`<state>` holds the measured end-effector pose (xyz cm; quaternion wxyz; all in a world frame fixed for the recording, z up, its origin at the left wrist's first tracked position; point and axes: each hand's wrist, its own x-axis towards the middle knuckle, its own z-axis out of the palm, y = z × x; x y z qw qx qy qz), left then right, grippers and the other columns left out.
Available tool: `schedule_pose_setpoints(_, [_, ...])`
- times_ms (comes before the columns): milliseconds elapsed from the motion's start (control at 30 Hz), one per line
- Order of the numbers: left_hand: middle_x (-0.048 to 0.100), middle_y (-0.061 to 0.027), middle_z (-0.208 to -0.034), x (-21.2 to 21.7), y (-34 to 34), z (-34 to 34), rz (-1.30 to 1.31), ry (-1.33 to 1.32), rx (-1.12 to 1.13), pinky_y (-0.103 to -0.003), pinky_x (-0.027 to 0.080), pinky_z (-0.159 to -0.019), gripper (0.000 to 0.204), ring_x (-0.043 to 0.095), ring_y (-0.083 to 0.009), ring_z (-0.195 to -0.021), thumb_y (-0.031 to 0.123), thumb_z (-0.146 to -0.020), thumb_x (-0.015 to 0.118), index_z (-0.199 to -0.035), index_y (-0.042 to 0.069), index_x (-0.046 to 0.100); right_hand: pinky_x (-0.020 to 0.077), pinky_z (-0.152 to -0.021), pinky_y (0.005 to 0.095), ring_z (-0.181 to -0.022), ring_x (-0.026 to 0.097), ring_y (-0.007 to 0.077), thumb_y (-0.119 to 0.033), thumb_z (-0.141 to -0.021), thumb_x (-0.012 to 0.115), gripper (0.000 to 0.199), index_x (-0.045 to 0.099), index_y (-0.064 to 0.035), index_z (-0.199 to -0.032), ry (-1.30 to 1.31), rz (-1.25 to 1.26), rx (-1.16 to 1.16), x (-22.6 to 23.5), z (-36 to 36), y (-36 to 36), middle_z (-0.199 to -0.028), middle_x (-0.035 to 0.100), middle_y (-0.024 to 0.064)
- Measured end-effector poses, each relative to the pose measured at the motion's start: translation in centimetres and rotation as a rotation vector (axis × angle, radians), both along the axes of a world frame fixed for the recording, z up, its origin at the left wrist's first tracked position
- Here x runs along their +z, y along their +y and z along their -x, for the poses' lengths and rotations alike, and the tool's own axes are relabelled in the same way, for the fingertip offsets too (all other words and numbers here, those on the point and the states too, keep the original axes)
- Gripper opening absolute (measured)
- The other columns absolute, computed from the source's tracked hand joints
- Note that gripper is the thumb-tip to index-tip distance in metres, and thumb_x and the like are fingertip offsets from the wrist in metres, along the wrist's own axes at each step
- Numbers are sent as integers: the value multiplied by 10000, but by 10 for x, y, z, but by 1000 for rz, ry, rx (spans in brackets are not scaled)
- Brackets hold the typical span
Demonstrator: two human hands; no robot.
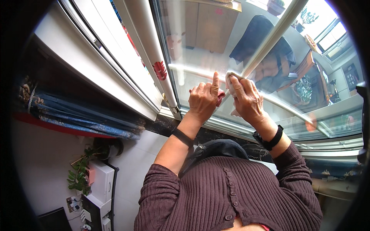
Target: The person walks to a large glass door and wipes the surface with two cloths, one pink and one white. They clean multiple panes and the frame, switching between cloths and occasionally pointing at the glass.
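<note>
**Against the window glass, a cloth is pressed by both hands**

Against the window pane (200,57), just beside the white vertical frame bar (266,46), a small white cloth (231,79) is held flat by the right hand (246,98), its fingers pressed together over the wad. To the left of the cloth, the left hand (203,98) is kept loosely curled, with the index finger raised against the glass; something red (220,97) is glimpsed under its palm, though what is pinched there cannot be told. Dark wristbands are worn on both wrists. Below the pane, a dark stone sill (162,125) is seen. Wiping is judged to be under way at the middle of the pane; no clear boundary between cleaned and uncleaned glass can be made out, so the remaining share cannot be judged.
</note>
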<state>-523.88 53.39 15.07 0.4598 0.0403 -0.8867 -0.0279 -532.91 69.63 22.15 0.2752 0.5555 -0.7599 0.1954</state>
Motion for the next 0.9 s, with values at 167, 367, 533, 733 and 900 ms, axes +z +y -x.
schedule_pose_setpoints(167, [609,-69,-848,-4,-1,0,-2,-59,-19,-402,508,-658,974,597,-248,-759,211,-752,776,-1571,-66,328,598,-729,387,-993,673,310,6,-799,722,566,616,-45,-1354,-6,6,9,1,-1,-1,-1158,628,123])
schedule_pose_setpoints(367, [600,-63,-840,-3,-2,2,-8,-45,-3,-401,511,-657,976,598,-247,-753,226,-754,776,-1577,-48,329,596,-722,386,-992,672,311,11,-793,725,586,604,-40,-1364,-8,-1,17,0,1,0,-1161,625,123])
schedule_pose_setpoints(533, [604,-68,-838,-2,-3,0,-22,-49,-14,-407,514,-661,971,606,-252,-751,222,-773,771,-1587,-41,312,596,-717,379,-986,670,307,9,-800,720,580,601,-42,-1365,-22,-7,13,3,-3,-3,-1145,619,121])
schedule_pose_setpoints(733, [617,-70,-853,3,-5,1,-48,-7,-35,-418,520,-663,957,609,-257,-750,230,-792,770,-1595,-13,309,600,-708,377,-1024,657,294,-13,-820,701,559,591,-48,-1367,8,33,36,10,-1,-14,-1145,613,120])
schedule_pose_setpoints(900, [622,-77,-852,5,-1,-9,-109,-74,-42,-423,535,-677,795,623,-280,-755,257,-845,746,-1523,-11,429,602,-701,374,-1003,647,282,-54,-853,668,504,588,-54,-1351,50,-33,8,5,-4,-24,-1097,609,104])
